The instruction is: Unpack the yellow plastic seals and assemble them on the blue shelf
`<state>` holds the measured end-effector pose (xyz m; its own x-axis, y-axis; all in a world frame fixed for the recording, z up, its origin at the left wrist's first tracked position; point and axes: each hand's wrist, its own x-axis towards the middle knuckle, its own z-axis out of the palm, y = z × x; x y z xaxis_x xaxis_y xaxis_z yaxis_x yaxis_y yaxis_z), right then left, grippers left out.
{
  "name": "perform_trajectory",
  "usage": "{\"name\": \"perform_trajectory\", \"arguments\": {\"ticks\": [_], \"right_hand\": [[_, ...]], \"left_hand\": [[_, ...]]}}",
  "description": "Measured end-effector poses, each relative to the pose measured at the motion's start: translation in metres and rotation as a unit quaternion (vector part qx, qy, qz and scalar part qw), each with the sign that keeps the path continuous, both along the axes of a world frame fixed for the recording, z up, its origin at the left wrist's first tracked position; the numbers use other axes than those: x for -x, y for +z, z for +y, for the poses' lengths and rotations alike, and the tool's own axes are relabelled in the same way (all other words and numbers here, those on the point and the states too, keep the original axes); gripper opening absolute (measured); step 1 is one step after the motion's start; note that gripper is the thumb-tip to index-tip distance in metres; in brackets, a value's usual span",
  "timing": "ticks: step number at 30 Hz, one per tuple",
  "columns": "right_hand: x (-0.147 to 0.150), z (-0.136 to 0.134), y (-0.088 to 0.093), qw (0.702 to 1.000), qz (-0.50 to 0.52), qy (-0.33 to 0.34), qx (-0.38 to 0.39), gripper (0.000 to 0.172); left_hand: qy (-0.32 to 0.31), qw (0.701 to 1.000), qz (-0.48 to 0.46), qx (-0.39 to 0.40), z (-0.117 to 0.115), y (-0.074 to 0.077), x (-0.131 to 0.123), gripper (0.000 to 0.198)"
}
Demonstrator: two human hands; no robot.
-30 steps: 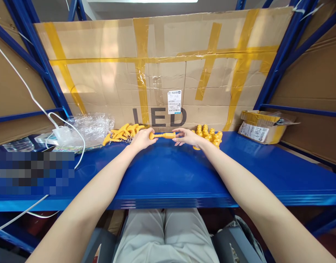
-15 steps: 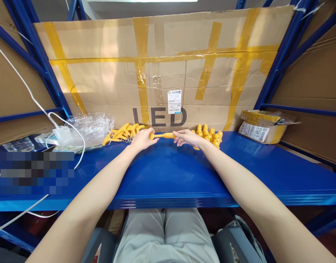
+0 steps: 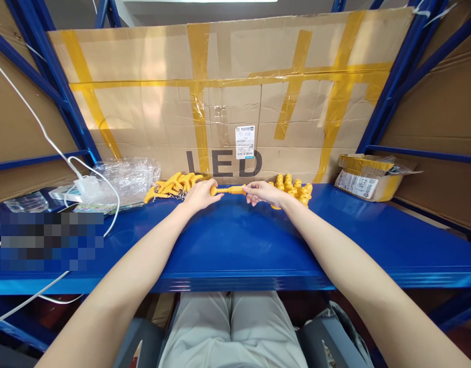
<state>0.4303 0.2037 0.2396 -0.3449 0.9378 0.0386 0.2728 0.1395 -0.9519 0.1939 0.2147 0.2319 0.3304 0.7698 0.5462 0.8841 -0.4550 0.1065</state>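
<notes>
A yellow plastic piece (image 3: 235, 189) with a threaded, screw-like shaft lies level between my two hands, above the blue shelf. At its left end is a round, wider part, and my left hand (image 3: 201, 196) is closed around that end. My right hand (image 3: 263, 192) pinches the thicker, ribbed right end between thumb and fingers. Just behind my left hand is a heap of yellow branched plastic pieces (image 3: 174, 183) with small metal chains among them. Beside and behind my right hand stand several yellow ribbed plastic pieces (image 3: 292, 188) in a cluster, partly hidden by the hand and forearm.
Behind the blue shelf (image 3: 235, 240) stands a large taped cardboard sheet (image 3: 158, 117). Clear plastic wrap (image 3: 130, 179), a white plug (image 3: 90, 189) and a white cable are at left. A small open carton (image 3: 363, 179) sits at right. Blue uprights frame both sides.
Nearly nothing differs. Both hands keep their places on the yellow threaded piece, with at most a slight shift of my right fingers.
</notes>
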Motion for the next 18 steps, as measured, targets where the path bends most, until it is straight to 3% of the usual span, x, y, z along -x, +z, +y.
{"name": "perform_trajectory", "arguments": {"ticks": [3,18], "right_hand": [[0.0010,0.0014,-0.0009,1.000,-0.004,-0.003,0.007,0.030],[0.0049,-0.0031,0.0014,0.997,0.054,-0.032,0.053,0.015]], "left_hand": [[0.004,1.000,0.001,0.003,-0.0002,0.0000,-0.0001,0.032],[0.020,0.999,0.030,0.023,0.0013,0.0011,0.0001,0.032]]}}
